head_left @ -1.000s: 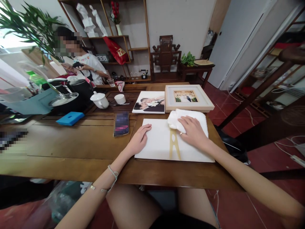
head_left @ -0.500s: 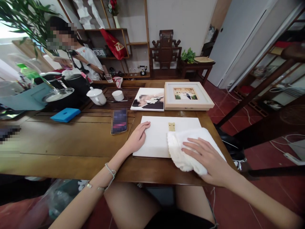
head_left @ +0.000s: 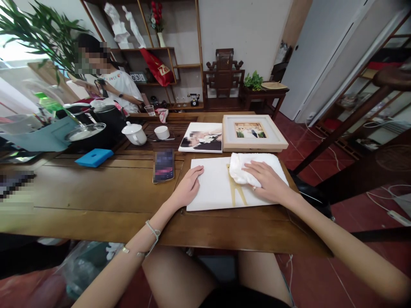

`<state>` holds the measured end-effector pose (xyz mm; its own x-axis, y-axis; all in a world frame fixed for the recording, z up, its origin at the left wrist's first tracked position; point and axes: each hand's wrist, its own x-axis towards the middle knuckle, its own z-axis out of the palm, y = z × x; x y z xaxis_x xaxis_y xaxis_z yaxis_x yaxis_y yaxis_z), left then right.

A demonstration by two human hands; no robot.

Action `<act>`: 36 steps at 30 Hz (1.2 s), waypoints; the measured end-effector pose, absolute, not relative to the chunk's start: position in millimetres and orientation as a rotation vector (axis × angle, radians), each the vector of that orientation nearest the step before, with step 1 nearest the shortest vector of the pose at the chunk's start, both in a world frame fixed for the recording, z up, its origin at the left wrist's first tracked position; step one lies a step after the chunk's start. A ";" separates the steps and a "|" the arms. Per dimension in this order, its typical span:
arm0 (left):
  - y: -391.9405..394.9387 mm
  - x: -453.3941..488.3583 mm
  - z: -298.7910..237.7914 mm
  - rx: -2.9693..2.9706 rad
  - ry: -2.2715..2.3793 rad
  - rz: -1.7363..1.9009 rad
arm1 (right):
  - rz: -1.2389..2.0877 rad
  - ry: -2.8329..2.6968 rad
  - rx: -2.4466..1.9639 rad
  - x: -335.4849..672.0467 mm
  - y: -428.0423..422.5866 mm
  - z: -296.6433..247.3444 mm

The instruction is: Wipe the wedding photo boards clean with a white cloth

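Observation:
A white rectangular board (head_left: 212,188), which looks like the back of a picture panel, lies flat near the table's front edge. A tan two-legged stand (head_left: 236,196) is fixed on its middle, its upper part covered. My left hand (head_left: 189,186) rests on the board's left end, fingers stretched over the surface. On the right half, my right hand (head_left: 265,182) presses a bunched white towel (head_left: 239,171) against the board, its fingers spread over the cloth. Part of the board's right side is hidden by the towel and hand.
Behind the board are a photo panel (head_left: 202,139) and a framed picture (head_left: 272,132). A phone (head_left: 163,166), a blue block (head_left: 94,157), a lidded white cup (head_left: 134,133) and a small white cup (head_left: 162,132) stand leftward on the table (head_left: 128,205). A person (head_left: 120,87) is at the far left.
My right hand and the towel have moved away from me, up the board. The stand's two legs now show while its top is covered. My left hand stays on the board.

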<state>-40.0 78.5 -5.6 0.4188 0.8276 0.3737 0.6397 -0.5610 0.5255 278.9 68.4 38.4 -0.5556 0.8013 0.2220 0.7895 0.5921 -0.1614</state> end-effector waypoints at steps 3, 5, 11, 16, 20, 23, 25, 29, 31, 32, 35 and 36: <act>78.1 -39.5 -4.5 2.378 1.281 0.863 | 0.132 -2.669 -1.196 279.2 43.2 51.4; 77.9 -39.0 -3.6 2.379 1.289 0.857 | 0.186 -2.709 -1.164 280.8 34.3 59.5; 78.0 -38.6 -2.6 2.375 1.295 0.854 | 0.191 -2.585 -1.226 281.3 78.2 49.6; 77.1 -38.1 -2.0 2.372 1.295 0.858 | 0.069 -2.469 -1.409 255.5 88.6 36.0; 76.0 -37.5 -1.0 2.372 1.298 0.859 | 0.074 -2.656 -1.287 237.0 39.8 40.6; 75.9 -37.7 -0.6 2.372 1.294 0.855 | 0.079 -2.742 -1.095 241.2 14.2 42.7; 76.0 -37.8 -0.5 2.371 1.290 0.855 | 0.105 -2.730 -1.070 251.1 15.0 41.2; 75.5 -37.5 -0.1 2.359 1.293 0.855 | 0.066 -2.560 -1.340 266.6 40.8 35.8; 75.0 -37.2 0.1 2.355 1.297 0.855 | 0.018 -2.501 -1.456 263.3 49.6 35.3; 74.9 -37.1 0.1 2.354 1.299 0.853 | 0.004 -2.508 -1.473 258.3 51.3 36.0; 75.4 -37.0 -0.6 2.349 1.306 0.847 | -0.038 -2.620 -1.408 234.0 50.3 40.3; 75.8 -37.1 -1.1 2.347 1.304 0.853 | -0.055 -2.666 -1.365 224.5 50.4 42.0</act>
<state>-37.1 75.8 -1.1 0.4040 0.8477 0.3438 0.6549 -0.5304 0.5383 224.5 50.4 42.0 -0.5765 0.8039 0.1462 0.8092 0.5865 -0.0340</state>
